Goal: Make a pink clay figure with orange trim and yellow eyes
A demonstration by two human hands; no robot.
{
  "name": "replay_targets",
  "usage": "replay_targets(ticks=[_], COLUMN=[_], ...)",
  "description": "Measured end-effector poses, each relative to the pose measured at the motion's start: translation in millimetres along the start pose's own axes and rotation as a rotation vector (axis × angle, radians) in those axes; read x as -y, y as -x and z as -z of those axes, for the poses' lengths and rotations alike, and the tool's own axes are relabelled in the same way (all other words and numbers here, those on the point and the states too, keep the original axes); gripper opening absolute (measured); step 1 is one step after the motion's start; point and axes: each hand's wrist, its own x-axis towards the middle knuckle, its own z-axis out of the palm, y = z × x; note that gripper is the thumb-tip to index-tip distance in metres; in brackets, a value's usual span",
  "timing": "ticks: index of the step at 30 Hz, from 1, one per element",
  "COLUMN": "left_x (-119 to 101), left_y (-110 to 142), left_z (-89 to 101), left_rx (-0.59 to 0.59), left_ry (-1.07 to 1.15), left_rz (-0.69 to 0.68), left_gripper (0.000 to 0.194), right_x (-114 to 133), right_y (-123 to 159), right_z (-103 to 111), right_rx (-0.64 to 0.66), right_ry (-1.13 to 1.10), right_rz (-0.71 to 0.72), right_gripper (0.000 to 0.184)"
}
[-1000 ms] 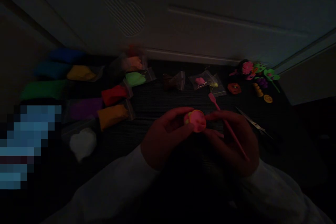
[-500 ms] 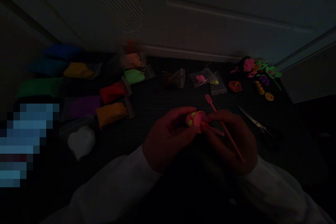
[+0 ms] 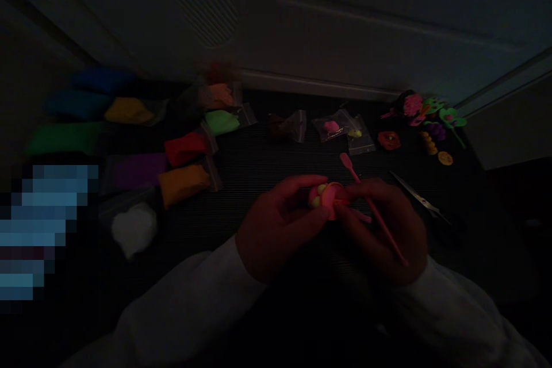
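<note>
Between my hands is a small clay figure [image 3: 330,198] in pink and pale yellow with an orange rim. My left hand [image 3: 280,224] is closed on its left side, thumb in front and fingers behind. My right hand [image 3: 383,230] pinches at the figure's right side with thumb and index finger. A pink modelling tool [image 3: 383,224] with a flat paddle end also lies in my right hand, slanting across the fingers, its paddle pointing away from me. Below the right fingers a pink strip [image 3: 361,216] shows in part; what it belongs to I cannot make out.
Bags of coloured clay, such as red [image 3: 187,148], orange [image 3: 184,185] and white [image 3: 134,229], lie at left. Small bags with pink clay [image 3: 331,126] and yellow clay [image 3: 355,133] lie behind my hands. Scissors [image 3: 425,201] and several clay flowers [image 3: 411,104] are at right. The room is dim.
The whole view has shifted slightly. My right fingertips press closer against the figure, while my left hand keeps the same hold and the modelling tool stays in my right hand.
</note>
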Motion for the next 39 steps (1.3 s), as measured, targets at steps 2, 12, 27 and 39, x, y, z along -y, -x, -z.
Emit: replay_targets(ticks=[2, 12, 27, 39], left_x=[0, -2, 8, 13], left_y=[0, -1, 1, 1], left_z=[0.2, 0.6, 4.1, 6.3], left_rx=[0.001, -0.004, -0.104, -0.107], left_ry=[-0.002, -0.02, -0.502, -0.711], left_rz=[0.009, 0.017, -0.458, -0.619], left_gripper=[0.034, 0.034, 0.037, 0.041], right_x=[0, -1, 1, 1], right_y=[0, -1, 1, 1], right_z=[0, 1, 2, 1], right_rx=[0.004, 0.038, -0.033, -0.055], right_ry=[-0.013, -0.042, -0.105, -0.007], right_rz=[0.01, 0.001, -0.051, -0.038], right_gripper=[0.033, 0.033, 0.043, 0.032])
